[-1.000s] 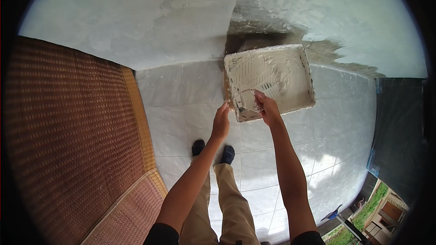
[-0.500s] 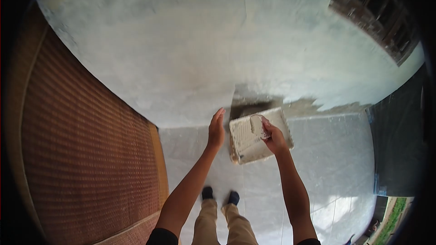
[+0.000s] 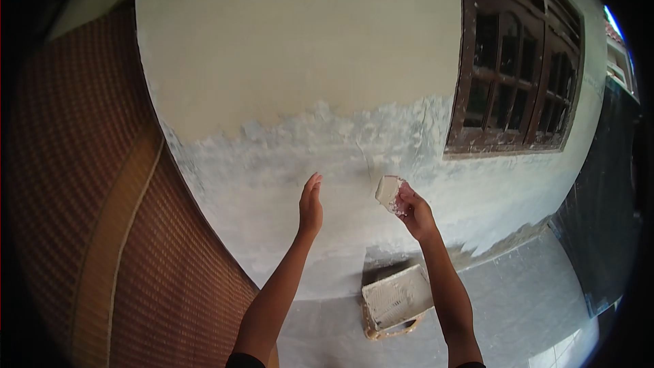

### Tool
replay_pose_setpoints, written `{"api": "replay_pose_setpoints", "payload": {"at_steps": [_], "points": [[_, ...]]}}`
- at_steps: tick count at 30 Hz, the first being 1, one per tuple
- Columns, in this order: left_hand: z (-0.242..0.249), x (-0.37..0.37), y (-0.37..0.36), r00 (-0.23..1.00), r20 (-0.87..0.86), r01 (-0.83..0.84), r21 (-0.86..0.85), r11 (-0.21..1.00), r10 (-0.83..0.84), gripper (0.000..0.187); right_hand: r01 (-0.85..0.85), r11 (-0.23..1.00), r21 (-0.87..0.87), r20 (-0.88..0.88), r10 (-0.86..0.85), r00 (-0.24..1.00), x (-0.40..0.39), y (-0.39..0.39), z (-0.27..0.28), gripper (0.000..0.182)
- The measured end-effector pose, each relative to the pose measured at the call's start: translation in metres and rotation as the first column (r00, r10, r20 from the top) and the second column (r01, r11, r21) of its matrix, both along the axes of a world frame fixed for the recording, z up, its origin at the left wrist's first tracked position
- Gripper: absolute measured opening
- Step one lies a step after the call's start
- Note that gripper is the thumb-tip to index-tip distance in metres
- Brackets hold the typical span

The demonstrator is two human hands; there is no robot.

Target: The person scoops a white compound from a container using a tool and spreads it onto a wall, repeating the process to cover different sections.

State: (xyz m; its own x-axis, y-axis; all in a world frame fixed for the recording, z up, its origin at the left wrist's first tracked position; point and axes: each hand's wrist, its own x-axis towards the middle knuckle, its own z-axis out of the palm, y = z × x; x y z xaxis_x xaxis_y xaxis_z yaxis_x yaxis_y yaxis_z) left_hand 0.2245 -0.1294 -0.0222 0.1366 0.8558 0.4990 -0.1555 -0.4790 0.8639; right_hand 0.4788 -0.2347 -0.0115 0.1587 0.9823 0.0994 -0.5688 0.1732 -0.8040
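My right hand [image 3: 419, 217] grips a flat putty scraper [image 3: 390, 193] between thumb and fingers. Pale, wet-looking putty coats its broad blade, and its pinkish grip end is smeared too. The blade is raised in front of the lower wall [image 3: 286, 194], where patchy white-grey coating meets beige paint. To the left, my left hand [image 3: 310, 208] is held up with its fingers stretched out, holding nothing. Below the right hand, a putty-smeared paint tray [image 3: 398, 296] with a ribbed bottom sits close to the wall's foot; my right forearm overlaps its right side.
A brown window [image 3: 514, 61] with white specks is set in the wall at upper right. A woven brown panel [image 3: 174, 252] lines the left side. Grey sheeting [image 3: 504, 300] covers the floor, and a dark sheet [image 3: 596, 191] hangs at the far right.
The view has tilted up, showing more wall and the window. My right hand has lifted the putty-loaded scraper away from over the tray. My left hand stays raised and open.
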Motion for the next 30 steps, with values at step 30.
{"api": "replay_pose_setpoints", "payload": {"at_steps": [30], "points": [[0.09,0.162,0.02,0.96,-0.137,-0.165,0.425,0.89,0.244,0.05,0.452,0.494,0.743,0.542,-0.84,0.026,0.123,0.031,0.147,0.034]]}}
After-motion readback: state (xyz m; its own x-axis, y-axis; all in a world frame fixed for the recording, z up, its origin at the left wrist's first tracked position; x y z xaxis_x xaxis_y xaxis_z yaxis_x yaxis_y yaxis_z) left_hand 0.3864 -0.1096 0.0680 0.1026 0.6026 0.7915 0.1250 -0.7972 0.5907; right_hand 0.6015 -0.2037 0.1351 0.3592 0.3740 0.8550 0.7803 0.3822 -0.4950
